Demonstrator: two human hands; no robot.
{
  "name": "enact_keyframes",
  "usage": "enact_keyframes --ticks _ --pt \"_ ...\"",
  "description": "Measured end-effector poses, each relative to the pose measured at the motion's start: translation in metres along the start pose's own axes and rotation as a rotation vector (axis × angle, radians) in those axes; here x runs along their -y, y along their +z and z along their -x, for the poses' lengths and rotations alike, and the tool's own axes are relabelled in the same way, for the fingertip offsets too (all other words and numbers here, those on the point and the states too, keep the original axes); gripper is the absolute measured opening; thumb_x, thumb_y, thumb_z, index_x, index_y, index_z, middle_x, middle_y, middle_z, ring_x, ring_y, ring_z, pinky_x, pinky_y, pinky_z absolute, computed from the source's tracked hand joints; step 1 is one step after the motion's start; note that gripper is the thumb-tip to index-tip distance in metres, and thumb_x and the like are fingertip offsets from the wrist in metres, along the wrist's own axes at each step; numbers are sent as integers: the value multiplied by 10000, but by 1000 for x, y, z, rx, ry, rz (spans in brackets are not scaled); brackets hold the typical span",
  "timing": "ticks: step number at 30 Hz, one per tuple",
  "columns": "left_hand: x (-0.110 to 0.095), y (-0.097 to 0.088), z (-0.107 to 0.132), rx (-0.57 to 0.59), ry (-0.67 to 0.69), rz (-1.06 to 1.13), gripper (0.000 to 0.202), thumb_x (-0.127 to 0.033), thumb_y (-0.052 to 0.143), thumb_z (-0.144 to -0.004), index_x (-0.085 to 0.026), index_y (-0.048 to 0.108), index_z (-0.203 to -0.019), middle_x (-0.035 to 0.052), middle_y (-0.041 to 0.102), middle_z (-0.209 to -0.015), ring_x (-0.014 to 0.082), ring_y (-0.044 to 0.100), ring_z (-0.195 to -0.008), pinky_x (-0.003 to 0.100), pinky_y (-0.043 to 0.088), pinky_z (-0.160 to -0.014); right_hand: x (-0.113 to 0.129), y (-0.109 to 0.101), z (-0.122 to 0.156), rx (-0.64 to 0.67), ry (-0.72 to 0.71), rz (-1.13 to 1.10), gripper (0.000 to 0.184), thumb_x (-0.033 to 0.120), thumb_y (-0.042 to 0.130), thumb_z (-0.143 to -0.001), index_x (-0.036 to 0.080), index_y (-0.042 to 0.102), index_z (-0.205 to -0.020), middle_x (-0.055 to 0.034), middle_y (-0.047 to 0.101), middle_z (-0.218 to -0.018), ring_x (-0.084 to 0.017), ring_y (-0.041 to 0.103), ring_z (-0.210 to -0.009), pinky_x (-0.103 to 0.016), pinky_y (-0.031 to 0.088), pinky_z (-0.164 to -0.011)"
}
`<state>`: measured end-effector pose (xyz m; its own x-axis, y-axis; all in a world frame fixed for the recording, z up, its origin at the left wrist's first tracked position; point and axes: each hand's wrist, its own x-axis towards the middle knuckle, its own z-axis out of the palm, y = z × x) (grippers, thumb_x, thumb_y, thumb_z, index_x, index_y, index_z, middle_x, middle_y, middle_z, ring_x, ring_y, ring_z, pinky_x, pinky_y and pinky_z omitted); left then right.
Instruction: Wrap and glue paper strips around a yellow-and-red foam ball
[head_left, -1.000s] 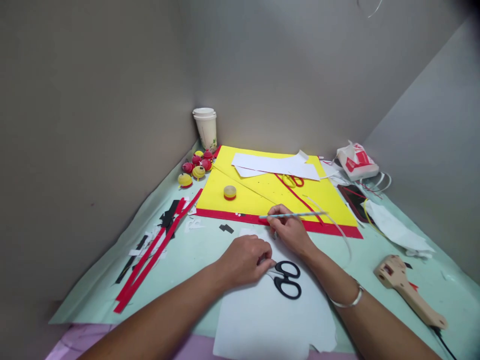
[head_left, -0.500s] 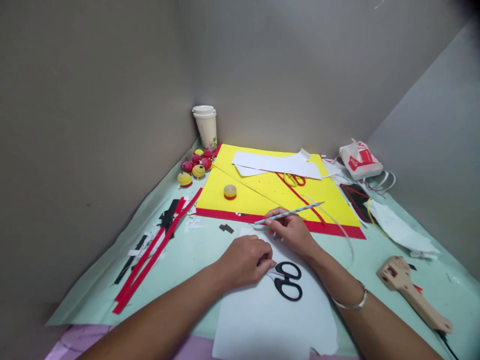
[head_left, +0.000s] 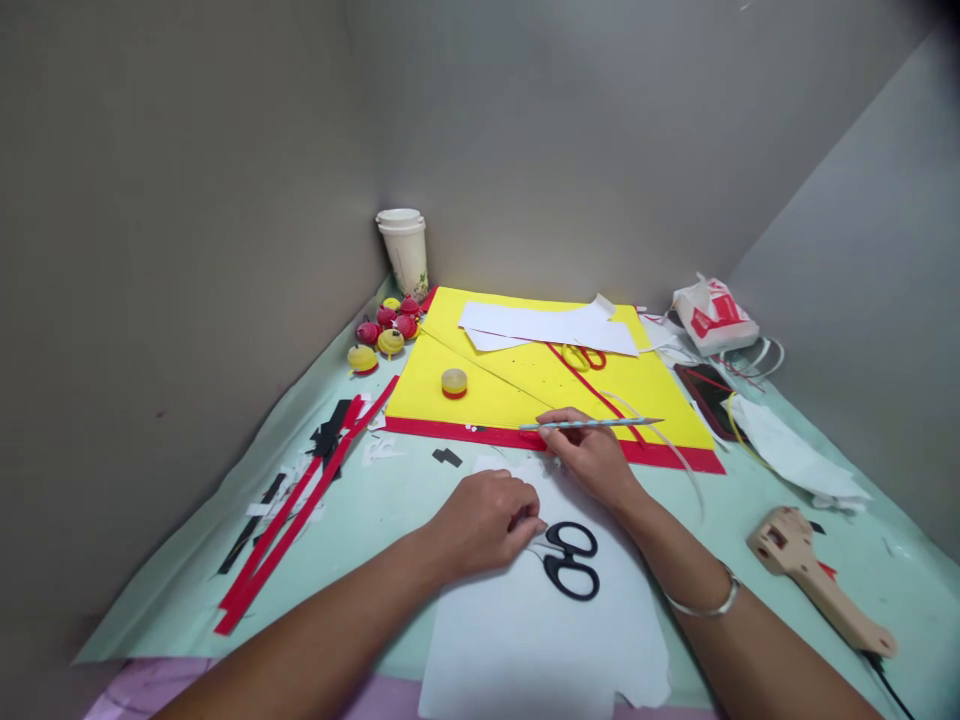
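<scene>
My right hand (head_left: 589, 455) holds a light-blue patterned pencil (head_left: 600, 424) between thumb and fingers, its dark point towards the right. Below it lies a sheet of white paper (head_left: 517, 640) with an uneven edge. My left hand (head_left: 487, 520) rests on that sheet with its fingers curled in; whether anything is inside them is hidden. Beside its thumb lie black-handled scissors (head_left: 571, 575), the blades mostly covered by the hand.
Yellow sheets (head_left: 495, 390) over red ones lie behind, bearing white strips (head_left: 547, 325), a tape roll (head_left: 454, 383) and small scissors (head_left: 585, 358). Red strips (head_left: 285, 530) and small red and yellow ornaments (head_left: 390, 342) are left, near a cup (head_left: 405, 255). A glue gun (head_left: 817, 585) lies right.
The pencil has swung from a slant to nearly level in my right hand, its blunt end rising off the paper. My left hand stays put; the view has shifted slightly.
</scene>
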<state>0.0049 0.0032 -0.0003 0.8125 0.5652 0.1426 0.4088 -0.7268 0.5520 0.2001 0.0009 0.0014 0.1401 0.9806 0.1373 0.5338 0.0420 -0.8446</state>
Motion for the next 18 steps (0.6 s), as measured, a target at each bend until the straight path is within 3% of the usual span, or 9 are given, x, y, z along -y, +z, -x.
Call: enact_keyframes --ticks 4,6,9,11,14,18 --pt "0 -1 0 -3 -1 5 105 -264 632 -846 -186 641 -777 1 626 -661 161 517 -654 278 356 -625 -7 -3 -4 -40 -25 117 217 369 566 -865 209 685 -949 -52 711 -865 -223 646 -829 -337 470 -741" --pt "-1 -1 0 -5 -1 7 104 -262 631 -848 -185 643 -779 1 625 -658 160 517 -654 277 354 -624 -6 -3 -3 9 -46 95 210 375 574 -865 213 686 -939 -51 715 -916 -223 641 -875 -333 467 -768" --pt "-1 0 0 -5 1 6 106 -261 632 -848 -183 644 -779 2 626 -658 161 517 -659 277 355 -627 -3 -3 0 111 -5 -88 258 439 592 -861 201 673 -917 -28 692 -785 -190 619 -716 -299 464 -660" --pt "-1 0 0 -9 -2 4 101 -258 636 -845 -181 644 -779 1 627 -661 160 516 -662 276 356 -629 -2 -3 1 88 55 -208 311 489 589 -860 184 653 -870 -7 644 -670 -159 558 -588 -279 435 -576" --pt "0 1 0 -15 -6 3 105 -263 639 -845 -179 642 -783 -1 625 -661 158 513 -665 275 356 -630 -2 -5 0 31 88 -303 359 515 531 -892 180 616 -795 -9 630 -651 -143 528 -558 -271 427 -563" --pt "0 1 0 -14 -4 9 108 -267 639 -846 -181 644 -780 0 622 -658 155 511 -657 274 354 -626 -5 -4 0 32 76 -295 345 499 464 -931 199 595 -822 12 610 -619 -137 510 -518 -264 410 -535"
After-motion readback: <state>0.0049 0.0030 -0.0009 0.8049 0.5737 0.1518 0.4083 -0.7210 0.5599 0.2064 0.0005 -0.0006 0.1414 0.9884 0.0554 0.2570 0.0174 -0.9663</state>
